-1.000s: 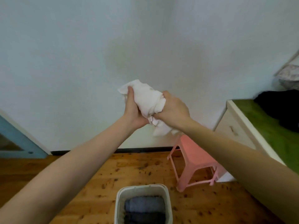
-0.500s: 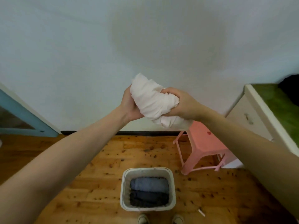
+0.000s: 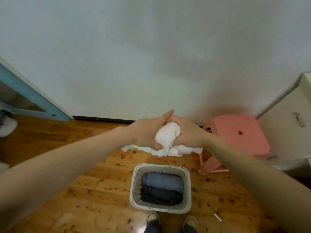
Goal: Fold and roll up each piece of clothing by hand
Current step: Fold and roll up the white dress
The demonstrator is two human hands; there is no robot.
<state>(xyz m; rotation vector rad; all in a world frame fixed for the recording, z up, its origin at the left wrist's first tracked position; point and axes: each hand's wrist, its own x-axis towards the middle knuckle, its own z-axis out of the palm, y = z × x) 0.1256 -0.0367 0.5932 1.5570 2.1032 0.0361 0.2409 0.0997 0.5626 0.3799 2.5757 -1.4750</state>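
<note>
Two hands met in the middle of the head view, both on one white garment (image 3: 168, 136). We logged the left hand (image 3: 145, 132) gripping the cloth from its side, thumb pressed into the lower fold, fingers wrapped over the far side with one fingertip poking up past the bundle. The right hand (image 3: 189, 132) was curled round the other side, fingers closed on the cloth and touching the left hand's fingers at the top. The garment was bunched into a lump between the palms and held in the air over the wooden floor (image 3: 87, 195). Loose edges hung out below both hands, to the left and to the right.

Lower in the picture we saw a pale basket (image 3: 134, 185) standing on the floor, apart from the hands. Two rolled pieces lay side by side inside it and touching: a blue-grey roll (image 3: 162, 179) on the far side and a dark roll (image 3: 160, 195) on the near side. Just at the basket's near wall we noted two shoes (image 3: 152, 217). A pink stool (image 3: 239, 133) stood to the right near the wall (image 3: 151, 56), beside a cream cabinet (image 3: 286, 135). A blue door frame (image 3: 33, 98) sat far left.
</note>
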